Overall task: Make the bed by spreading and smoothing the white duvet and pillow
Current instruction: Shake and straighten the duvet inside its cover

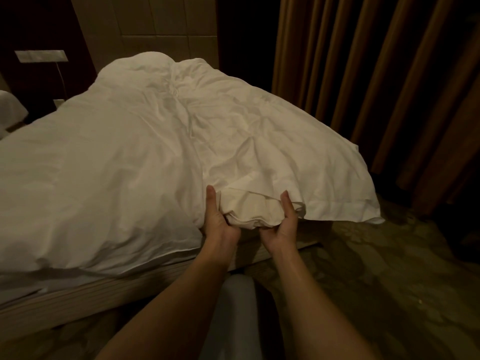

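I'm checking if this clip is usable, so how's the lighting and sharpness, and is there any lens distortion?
Head view: dim, warm light, with the white duvet the brightest area and the curtains and upper left corner falling into deep shadow; no glare; the left hand and right hand gripping the duvet's bunched edge look reasonably sharp, the picture slightly soft overall; wide-angle bending shows in the bed's edges and curtain folds.

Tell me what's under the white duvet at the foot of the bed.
Below the white duvet, the mattress edge shows. Both hands, left hand and right hand, grip its bunched hem. The sheet beneath is covered, so unseen.
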